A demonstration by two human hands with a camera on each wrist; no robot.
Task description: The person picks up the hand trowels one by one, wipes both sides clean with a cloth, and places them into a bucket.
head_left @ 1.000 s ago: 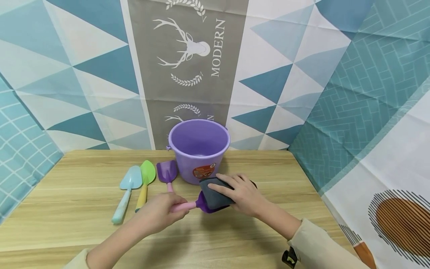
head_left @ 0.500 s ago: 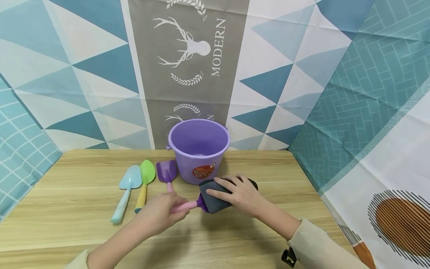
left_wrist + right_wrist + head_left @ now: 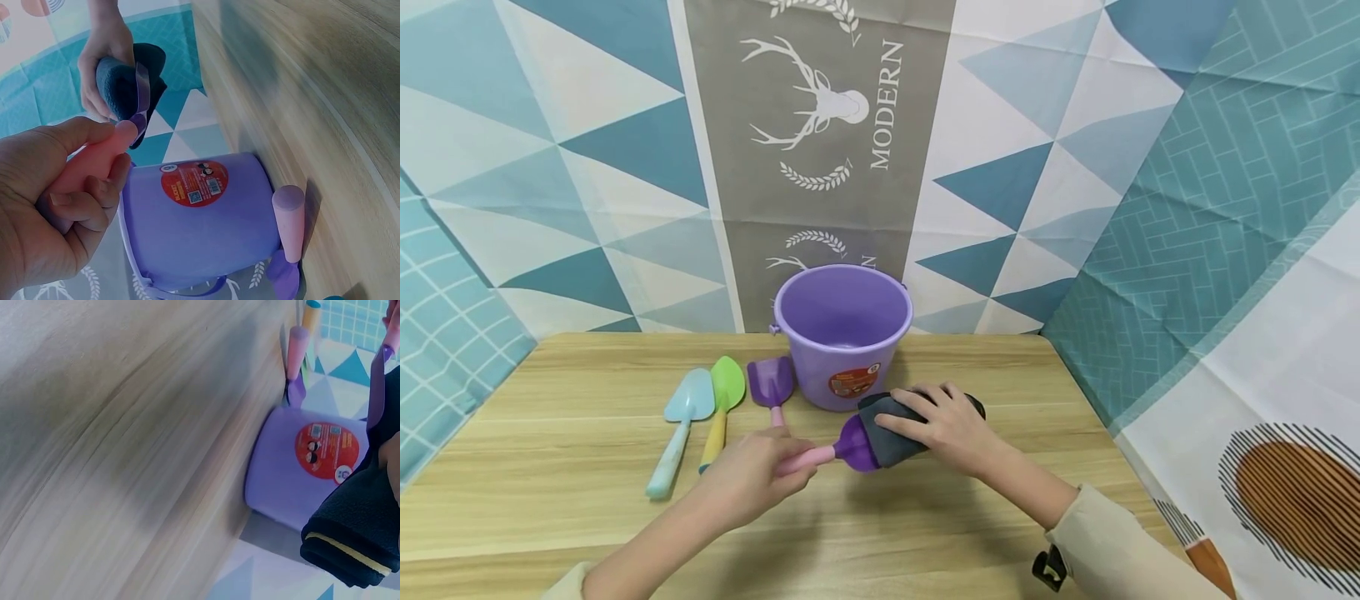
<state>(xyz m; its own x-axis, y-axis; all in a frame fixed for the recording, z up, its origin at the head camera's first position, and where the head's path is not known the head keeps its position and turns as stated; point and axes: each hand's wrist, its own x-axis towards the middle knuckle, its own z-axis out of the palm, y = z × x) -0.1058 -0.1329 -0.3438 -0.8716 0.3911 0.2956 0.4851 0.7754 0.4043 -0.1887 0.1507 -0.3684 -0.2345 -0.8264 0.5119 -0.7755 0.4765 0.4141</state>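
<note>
My left hand [image 3: 760, 473] grips the pink handle of a toy shovel [image 3: 855, 443], whose purple blade points right, raised above the table. With my right hand [image 3: 953, 431] I hold a folded dark grey-blue cloth [image 3: 891, 450] against that blade, covering its far end. In the left wrist view the cloth [image 3: 119, 86] lies on both sides of the blade, and the right hand's fingers [image 3: 92, 97] curl round it. The cloth [image 3: 356, 519] shows a yellow strip along its folded edge in the right wrist view.
A purple bucket [image 3: 850, 367] with a red label stands behind the hands. To its left lie another purple shovel [image 3: 771, 383] with a pink handle, a green trowel [image 3: 728, 383] with a yellow handle and a light blue trowel [image 3: 689, 396]. Patterned sheets [image 3: 1000, 167] surround the wooden table [image 3: 1000, 533].
My right hand and the cloth have slid along the blade, lately to the right toward its tip, baring more purple near the handle. The left hand keeps its hold, barely moving.
</note>
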